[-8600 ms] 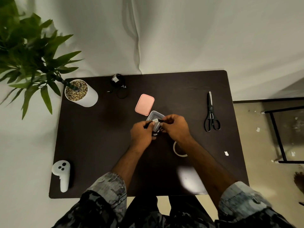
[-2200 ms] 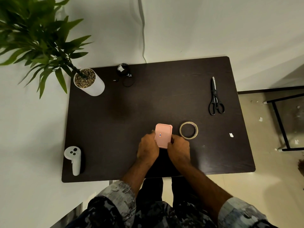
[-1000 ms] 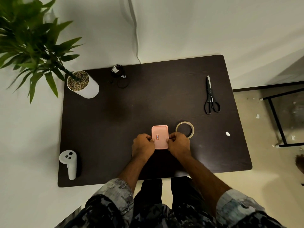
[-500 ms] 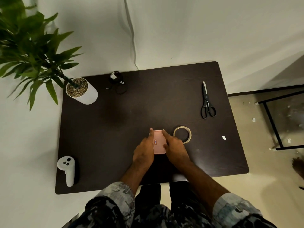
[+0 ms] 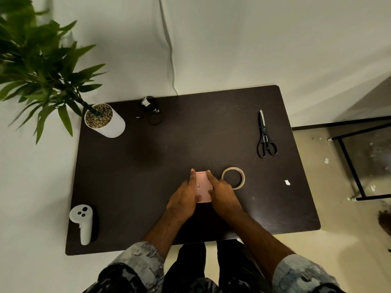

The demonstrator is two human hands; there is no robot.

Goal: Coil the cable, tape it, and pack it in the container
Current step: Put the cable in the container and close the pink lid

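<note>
While a white handheld controller (image 5: 81, 223) lies at the near left corner of the dark wooden tabletop (image 5: 137, 187), the left hand (image 5: 184, 199) presses straight, outstretched fingers along the left edge of the small pink-lidded rectangular container (image 5: 203, 188), which sits closed at the near middle. The right hand (image 5: 224, 197) does likewise on its right edge. A clear tape roll (image 5: 233, 178) lies just beside it, and black-handled scissors (image 5: 265, 136) lie farther right.

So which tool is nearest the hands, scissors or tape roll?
The clear ring-shaped tape roll, right beside the right hand; the black-handled scissors lie well off toward the table's far right.
</note>
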